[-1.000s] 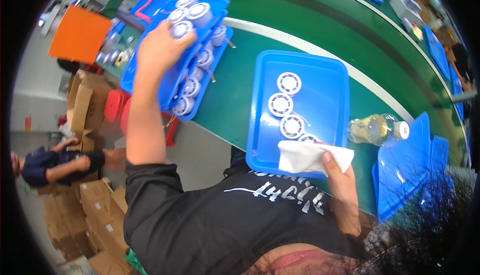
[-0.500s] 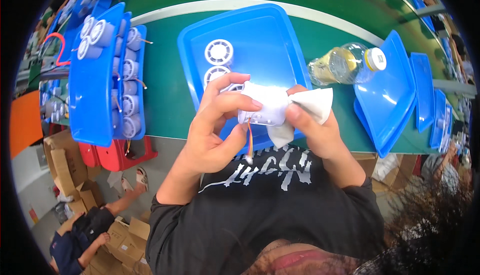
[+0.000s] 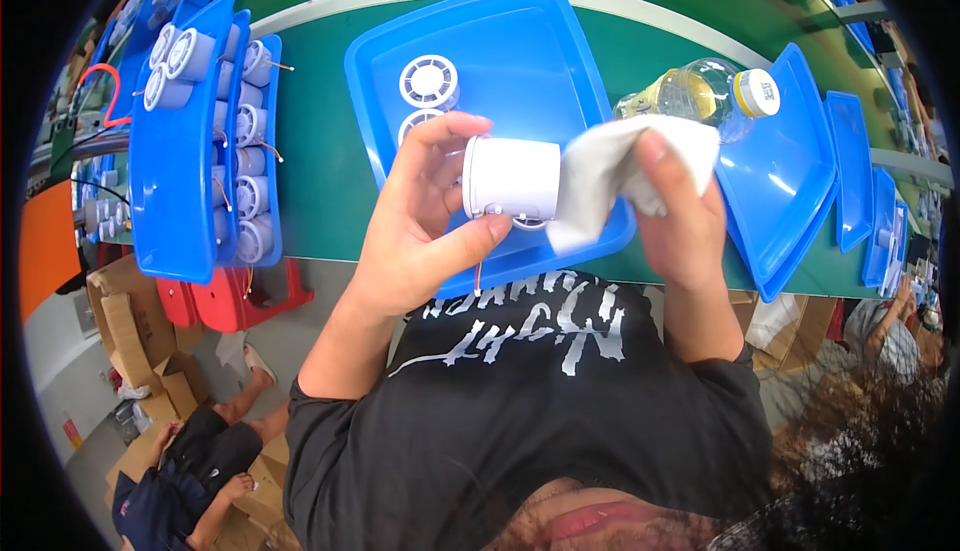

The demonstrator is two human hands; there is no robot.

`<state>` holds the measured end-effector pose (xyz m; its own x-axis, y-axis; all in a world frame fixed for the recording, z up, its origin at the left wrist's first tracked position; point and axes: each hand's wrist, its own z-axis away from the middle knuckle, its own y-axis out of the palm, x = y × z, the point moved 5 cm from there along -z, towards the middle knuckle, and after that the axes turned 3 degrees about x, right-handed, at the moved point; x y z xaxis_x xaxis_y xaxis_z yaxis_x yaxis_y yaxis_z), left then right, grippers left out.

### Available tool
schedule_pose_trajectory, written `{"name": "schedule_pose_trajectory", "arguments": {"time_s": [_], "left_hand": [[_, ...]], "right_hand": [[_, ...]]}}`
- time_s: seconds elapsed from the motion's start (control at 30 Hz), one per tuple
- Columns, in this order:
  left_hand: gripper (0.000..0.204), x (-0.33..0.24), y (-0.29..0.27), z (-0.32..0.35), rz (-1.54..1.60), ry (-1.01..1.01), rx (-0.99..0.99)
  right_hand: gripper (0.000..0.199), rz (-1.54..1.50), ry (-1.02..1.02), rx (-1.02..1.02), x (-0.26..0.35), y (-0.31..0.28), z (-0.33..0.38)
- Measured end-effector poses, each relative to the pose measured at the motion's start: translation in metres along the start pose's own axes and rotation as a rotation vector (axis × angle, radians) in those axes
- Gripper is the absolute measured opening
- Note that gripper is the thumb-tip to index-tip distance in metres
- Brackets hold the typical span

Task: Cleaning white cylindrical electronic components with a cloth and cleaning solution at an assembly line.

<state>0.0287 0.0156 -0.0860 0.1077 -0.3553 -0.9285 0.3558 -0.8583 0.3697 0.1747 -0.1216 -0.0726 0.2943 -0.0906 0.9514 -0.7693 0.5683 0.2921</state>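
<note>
A smooth white cylindrical housing [image 3: 513, 179] is gripped on its side between the thumb and fingers of my left hand [image 3: 410, 231]. Thin coloured wires dangle beneath it, partly hidden by that hand. My right hand [image 3: 688, 221] pinches a crumpled white cloth [image 3: 625, 156], whose loose end is blurred and hangs close to the housing's right end. Both hands are raised over the near part of a blue tray [image 3: 520, 51]. Inside this tray lie white round units with slotted faces [image 3: 429, 83], some of them behind my left hand.
Stacked blue trays [image 3: 170, 201] filled with similar white units stand at the left. A clear plastic bottle [image 3: 700, 96] lies right of the middle tray, beside more blue trays [image 3: 780, 181]. A red stool [image 3: 225, 301], cardboard boxes [image 3: 120, 336] and another person [image 3: 190, 471] are below left.
The cloth has come away from the housing as my right hand moved up and right. My left hand has turned the housing so its smooth side shows.
</note>
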Motion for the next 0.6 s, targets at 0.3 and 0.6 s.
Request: {"name": "schedule_pose_trajectory", "arguments": {"time_s": [0.3,0.6], "left_hand": [[0.064,0.000,0.001,0.001,0.122,-0.063,-0.152],[0.060,-0.015,0.005,0.013,-0.214,-0.030,-0.045]], "right_hand": [[0.044,1.414,-0.802,0.234,0.013,0.064,0.008],[0.061,1.182,-0.676,0.379,0.022,0.072,0.009]]}}
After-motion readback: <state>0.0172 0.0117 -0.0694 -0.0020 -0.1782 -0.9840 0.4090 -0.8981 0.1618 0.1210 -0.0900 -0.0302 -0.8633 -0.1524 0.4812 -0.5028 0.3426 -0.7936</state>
